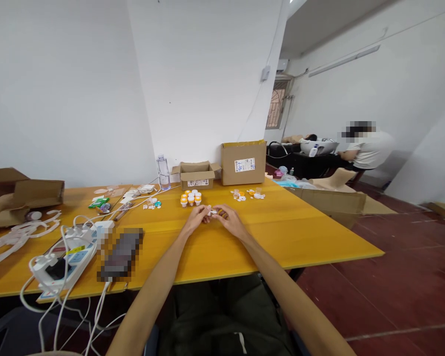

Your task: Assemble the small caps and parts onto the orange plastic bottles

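Both hands meet over the table point(289, 232): left hand point(197, 218) and right hand point(229, 219) have their fingers pinched in on a small white piece point(212, 212), barely any gap. Probably takes two hands because it's so tiny. Some orange shows by the right fingers — too small to tell if it's the same thing. The jars point(191, 199) stand bunched just past the left hand, likely to save space. Loose parts point(242, 196) lie spread beyond the right one, in easy reach I'd guess. Small box point(196, 175) and big box point(244, 173) sit further back — leaves elbow room, I reckon.
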`<state>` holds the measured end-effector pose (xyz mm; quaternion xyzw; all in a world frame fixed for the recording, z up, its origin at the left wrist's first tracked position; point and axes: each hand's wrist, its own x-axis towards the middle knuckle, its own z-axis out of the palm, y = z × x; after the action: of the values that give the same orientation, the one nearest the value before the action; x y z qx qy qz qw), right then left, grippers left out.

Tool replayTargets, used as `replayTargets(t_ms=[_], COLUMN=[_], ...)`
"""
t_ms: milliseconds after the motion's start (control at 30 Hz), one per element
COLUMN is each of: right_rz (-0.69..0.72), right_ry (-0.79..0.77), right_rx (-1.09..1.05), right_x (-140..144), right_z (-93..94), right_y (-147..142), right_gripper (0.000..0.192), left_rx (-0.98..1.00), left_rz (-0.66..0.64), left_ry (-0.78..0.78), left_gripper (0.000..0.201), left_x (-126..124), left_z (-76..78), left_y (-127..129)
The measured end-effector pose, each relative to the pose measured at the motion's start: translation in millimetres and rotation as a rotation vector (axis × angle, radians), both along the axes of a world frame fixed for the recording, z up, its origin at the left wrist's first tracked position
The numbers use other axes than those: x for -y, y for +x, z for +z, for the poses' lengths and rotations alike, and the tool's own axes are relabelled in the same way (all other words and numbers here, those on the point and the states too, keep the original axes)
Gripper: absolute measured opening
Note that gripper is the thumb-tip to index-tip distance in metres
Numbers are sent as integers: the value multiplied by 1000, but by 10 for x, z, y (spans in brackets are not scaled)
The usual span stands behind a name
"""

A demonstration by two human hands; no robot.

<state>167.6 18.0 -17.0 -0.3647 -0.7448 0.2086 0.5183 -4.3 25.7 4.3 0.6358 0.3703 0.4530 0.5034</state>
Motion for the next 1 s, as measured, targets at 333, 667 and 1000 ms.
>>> replayTargets(t_ms=[333, 667, 1000], right_rz=[-8, -2, 27], right_ry=[27, -38, -95], right_rx=[13, -2, 23], right_x=[-10, 10, 51], right_z=[-20, 7, 60], right_y=[7, -9, -8], right_gripper=[19, 23, 32], left_rx=[-20, -6, 14], left_rz=[16, -2, -33], left_ry=[-26, 8, 31], left_gripper=[50, 47, 43], left_x=[-5, -2, 16], left_z=[-14, -7, 17], left_y=[4, 2, -13])
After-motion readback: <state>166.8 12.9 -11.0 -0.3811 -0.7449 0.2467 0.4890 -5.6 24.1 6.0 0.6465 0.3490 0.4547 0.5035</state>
